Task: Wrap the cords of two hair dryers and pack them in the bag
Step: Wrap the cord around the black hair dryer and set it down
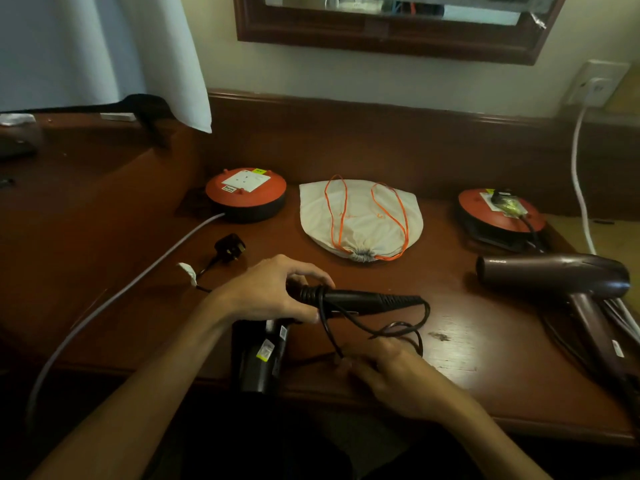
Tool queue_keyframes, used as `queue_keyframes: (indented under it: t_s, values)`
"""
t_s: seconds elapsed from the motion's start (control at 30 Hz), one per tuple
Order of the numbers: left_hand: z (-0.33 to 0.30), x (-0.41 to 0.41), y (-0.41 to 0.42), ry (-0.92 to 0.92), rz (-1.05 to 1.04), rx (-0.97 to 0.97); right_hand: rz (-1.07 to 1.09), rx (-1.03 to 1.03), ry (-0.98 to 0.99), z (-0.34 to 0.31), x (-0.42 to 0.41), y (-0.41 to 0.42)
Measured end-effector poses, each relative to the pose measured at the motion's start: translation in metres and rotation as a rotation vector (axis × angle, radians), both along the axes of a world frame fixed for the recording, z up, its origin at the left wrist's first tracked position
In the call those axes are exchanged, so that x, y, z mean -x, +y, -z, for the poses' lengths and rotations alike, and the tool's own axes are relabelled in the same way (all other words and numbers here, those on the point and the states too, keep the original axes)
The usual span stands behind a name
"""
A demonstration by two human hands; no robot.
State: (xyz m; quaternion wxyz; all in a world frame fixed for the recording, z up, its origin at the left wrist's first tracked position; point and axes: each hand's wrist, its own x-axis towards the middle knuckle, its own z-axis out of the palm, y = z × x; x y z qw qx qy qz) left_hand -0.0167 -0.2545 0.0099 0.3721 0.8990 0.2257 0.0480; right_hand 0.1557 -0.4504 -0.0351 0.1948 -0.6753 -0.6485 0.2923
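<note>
Both hands' fingers grip a black dryer [263, 355] and its cord [398, 327] on the brown desk [450, 358].

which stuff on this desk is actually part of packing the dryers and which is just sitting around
Part of the job:
- black hair dryer, gripped by the left hand
- its cord, held by the right hand
- its plug
- second hair dryer
- drawstring bag, still closed

Just lying about:
- two orange cable reels
- mirror
- wall socket
</note>
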Motion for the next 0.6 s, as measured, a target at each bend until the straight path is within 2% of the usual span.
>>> queue_keyframes:
  t_s: [0.17, 0.3, 0.47, 0.6]
  values:
    - [-0.001, 0.002, 0.000, -0.014, 0.000, 0.055, 0.063, 0.029, 0.025, 0.002, -0.015, 0.014]
    - [0.008, 0.000, -0.003, -0.055, -0.060, -0.024, 0.093, -0.006, 0.112, -0.002, -0.027, 0.027]
    - [0.009, 0.001, 0.000, -0.010, 0.011, -0.037, 0.131, 0.012, -0.029, 0.000, -0.066, 0.057]
    - [0.007, -0.005, -0.007, 0.017, 0.044, -0.173, 0.149, -0.010, -0.181, -0.004, -0.077, 0.088]
